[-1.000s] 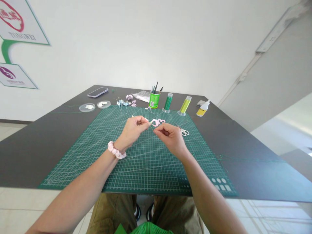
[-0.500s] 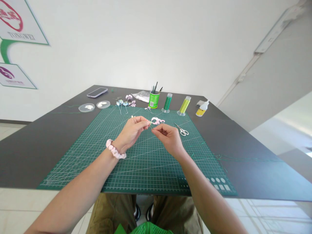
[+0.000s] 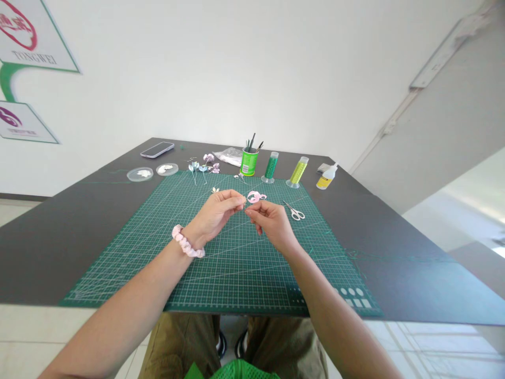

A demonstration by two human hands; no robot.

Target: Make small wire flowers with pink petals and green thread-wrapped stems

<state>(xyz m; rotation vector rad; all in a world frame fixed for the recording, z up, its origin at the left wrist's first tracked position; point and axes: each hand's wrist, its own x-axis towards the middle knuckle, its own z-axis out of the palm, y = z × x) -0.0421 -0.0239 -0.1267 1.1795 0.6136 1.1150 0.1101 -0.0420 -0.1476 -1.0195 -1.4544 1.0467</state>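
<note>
Above the green cutting mat [image 3: 236,268], my left hand [image 3: 215,213] is closed in a pinch, thumb against forefinger. A small pink looped flower piece [image 3: 257,197] juts out just beyond its fingertips, apparently held there by its base. Close by on the right, my right hand [image 3: 272,221] pinches too, its fingertips almost meeting the left ones. Whatever lies between the right fingertips is too fine to make out. White-handled scissors [image 3: 295,212] lie on the mat to the right of that hand. A cream-coloured small flower [image 3: 215,190] rests behind my left hand.
Behind are a green pen tin [image 3: 248,163], a dark green thread spool [image 3: 270,168], a yellow-green spool [image 3: 298,172] and a glue bottle [image 3: 327,176]. Blue flowers [image 3: 194,167], purple flowers [image 3: 209,157], two shallow dishes [image 3: 140,175] and a phone [image 3: 158,149] are at the left.
The pink piece has turned and shows a different side. My right hand's lower fingers have uncurled slightly downward. My left hand has shifted a little, uncovering more of the cream flower.
</note>
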